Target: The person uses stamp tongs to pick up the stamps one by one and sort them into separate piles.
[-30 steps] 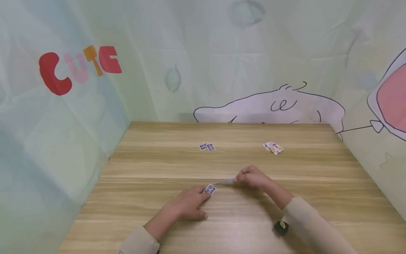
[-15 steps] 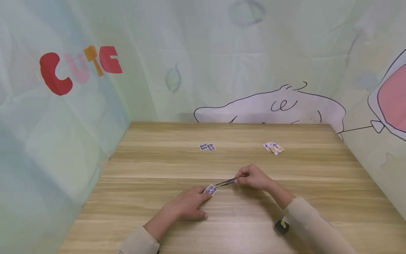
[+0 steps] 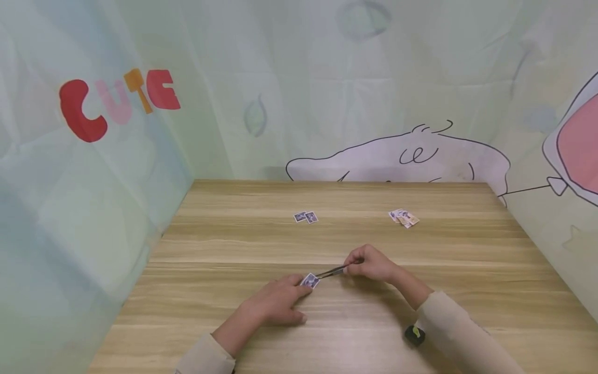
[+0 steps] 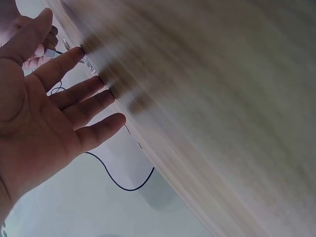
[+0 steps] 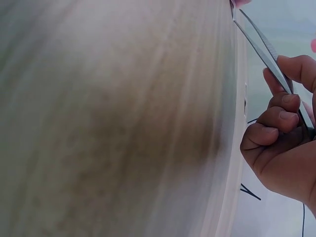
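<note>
A small dark-patterned card with a white border (image 3: 310, 281) lies on the wooden table. Fingertips of my left hand (image 3: 282, 301) rest on its left side, and the left wrist view shows those fingers (image 4: 89, 108) extended and spread. My right hand (image 3: 371, 264) pinches a pair of metal tweezers (image 3: 333, 271), pointing left. Their tips are right at the card's right corner. In the right wrist view, thumb and fingers hold the tweezers (image 5: 261, 49) near the back end, and the two prongs stand slightly apart at the tips.
Two overlapping dark cards (image 3: 306, 217) lie farther back on the table (image 3: 233, 239). A small pile of light, colourful cards (image 3: 404, 217) is at the back right. Beside my right sleeve (image 3: 460, 327) sits a small black object with a yellow-green mark (image 3: 414, 335). Printed curtains (image 3: 317, 114) border the table.
The tweezers have turned so both prongs show, and their tips have come down to the card's right corner. My right hand has shifted slightly left; my left hand stays on the card.
</note>
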Tool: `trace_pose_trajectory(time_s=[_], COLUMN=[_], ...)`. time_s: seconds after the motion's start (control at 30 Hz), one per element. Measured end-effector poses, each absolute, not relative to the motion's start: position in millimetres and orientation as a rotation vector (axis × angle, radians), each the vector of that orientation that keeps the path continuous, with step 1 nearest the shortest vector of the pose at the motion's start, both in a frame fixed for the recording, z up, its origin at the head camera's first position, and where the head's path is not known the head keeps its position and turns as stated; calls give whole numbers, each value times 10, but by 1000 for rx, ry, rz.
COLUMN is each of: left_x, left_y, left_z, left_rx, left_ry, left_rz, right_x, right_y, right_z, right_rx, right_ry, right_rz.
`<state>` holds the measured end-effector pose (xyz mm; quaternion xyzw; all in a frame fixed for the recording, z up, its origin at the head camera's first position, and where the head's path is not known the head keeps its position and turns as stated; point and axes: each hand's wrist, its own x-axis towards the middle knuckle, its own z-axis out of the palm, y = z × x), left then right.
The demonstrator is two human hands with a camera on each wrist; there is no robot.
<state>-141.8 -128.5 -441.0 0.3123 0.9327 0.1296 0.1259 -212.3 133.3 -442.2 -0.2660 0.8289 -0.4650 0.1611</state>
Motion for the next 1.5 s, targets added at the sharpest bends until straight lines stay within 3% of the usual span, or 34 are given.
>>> trace_pose_trajectory(time_s=[0.47, 1.5], left_x=[-1399, -1396], left_y=[-1284, -1305], left_z=[-4404, -4395], left_rx=[911, 834], left_ry=[2725, 2728], left_rz=[376, 406], right_x=[-2239, -2140], right_y=[1350, 1542], right_z=[-4695, -4641], right_rx=[-766, -688], right_ry=[2308, 2259], right_rz=[-1354, -1373])
